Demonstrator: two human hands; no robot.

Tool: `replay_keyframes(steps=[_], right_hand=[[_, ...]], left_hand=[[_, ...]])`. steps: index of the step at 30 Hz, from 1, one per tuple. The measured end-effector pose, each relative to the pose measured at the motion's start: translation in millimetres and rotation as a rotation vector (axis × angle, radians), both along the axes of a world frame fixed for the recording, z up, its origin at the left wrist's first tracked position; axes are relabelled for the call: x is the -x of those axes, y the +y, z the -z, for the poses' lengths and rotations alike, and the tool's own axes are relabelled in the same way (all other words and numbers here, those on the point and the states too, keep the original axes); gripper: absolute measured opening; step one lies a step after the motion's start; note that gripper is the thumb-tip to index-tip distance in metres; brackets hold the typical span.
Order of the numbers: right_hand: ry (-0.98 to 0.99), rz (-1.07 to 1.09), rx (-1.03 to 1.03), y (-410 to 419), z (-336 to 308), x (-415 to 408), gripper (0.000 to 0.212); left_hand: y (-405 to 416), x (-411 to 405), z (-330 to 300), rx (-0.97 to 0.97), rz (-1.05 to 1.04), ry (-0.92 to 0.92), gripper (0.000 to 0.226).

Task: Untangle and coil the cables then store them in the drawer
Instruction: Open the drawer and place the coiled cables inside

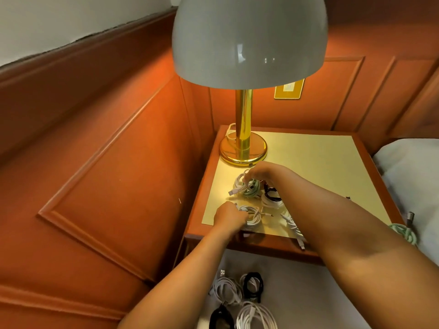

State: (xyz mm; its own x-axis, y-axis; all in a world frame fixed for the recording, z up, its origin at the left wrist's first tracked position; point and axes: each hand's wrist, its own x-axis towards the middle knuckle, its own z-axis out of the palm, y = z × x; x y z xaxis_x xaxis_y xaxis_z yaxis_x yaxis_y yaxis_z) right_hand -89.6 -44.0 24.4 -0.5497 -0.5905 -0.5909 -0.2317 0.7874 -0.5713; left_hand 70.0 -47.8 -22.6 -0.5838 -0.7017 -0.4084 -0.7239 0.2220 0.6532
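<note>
Cables on nightstand (pixel 320 162): white coil (pixel 253 216) near front edge, gripped by left hand (pixel 229 217); white-and-green bundle (pixel 247 187) behind it, pinched by right hand (pixel 261 172). Brass lamp (pixel 243 143) at back left. More coils (pixel 240 298) on floor below.

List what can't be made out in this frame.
- Drawer: none identifiable in the head view; the nightstand front is hidden behind both forearms.
- Right hand grip: fingertips buried in the white and green coils.
- Black coil: cut off by the bottom edge.
- Wall plate: partly hidden by the lampshade.
</note>
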Motion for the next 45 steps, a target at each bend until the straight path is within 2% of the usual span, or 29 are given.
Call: replay_keyframes(steps=[9,16,19,29,33,37,42,45], right_hand=[[-0.035,0.072,0.117,-4.6,4.7,1.1,0.04],[-0.07,0.154,0.222,-2.0,5.4,7.5,0.024],[-0.105,0.166,0.279,-1.4,5.7,12.5,0.029],[-0.297,0.308,0.482,6.3,-6.5,10.2,0.021],[-0.368,0.355,0.571,16.5,-16.6,3.7,0.019],[-0.4,0.385,0.649,33.1,-31.8,-5.9,0.025],[-0.47,0.437,0.738,68.8,-46.9,-25.8,0.038],[-0.476,0.438,0.768,97.4,-51.9,-41.2,0.036]], left_hand=[[-8.6,-6.5,-1.7,-0.335,-0.191,0.221,0.006],[-16.8,-7.3,-6.2,-0.454,-0.253,0.278,0.024],[-21.2,-8.7,-7.0,-0.538,-0.319,0.316,0.036],[-31.9,-18.3,-26.8,-0.766,-0.486,0.479,0.022],[-30.9,-25.5,-38.5,-0.815,-0.479,0.569,0.021],[-27.8,-34.9,-47.8,-0.805,-0.425,0.614,0.017],[-15.6,-44.1,-57.3,-0.816,-0.379,0.619,0.04],[-0.2,-49.9,-62.0,-0.776,-0.379,0.598,0.039]])
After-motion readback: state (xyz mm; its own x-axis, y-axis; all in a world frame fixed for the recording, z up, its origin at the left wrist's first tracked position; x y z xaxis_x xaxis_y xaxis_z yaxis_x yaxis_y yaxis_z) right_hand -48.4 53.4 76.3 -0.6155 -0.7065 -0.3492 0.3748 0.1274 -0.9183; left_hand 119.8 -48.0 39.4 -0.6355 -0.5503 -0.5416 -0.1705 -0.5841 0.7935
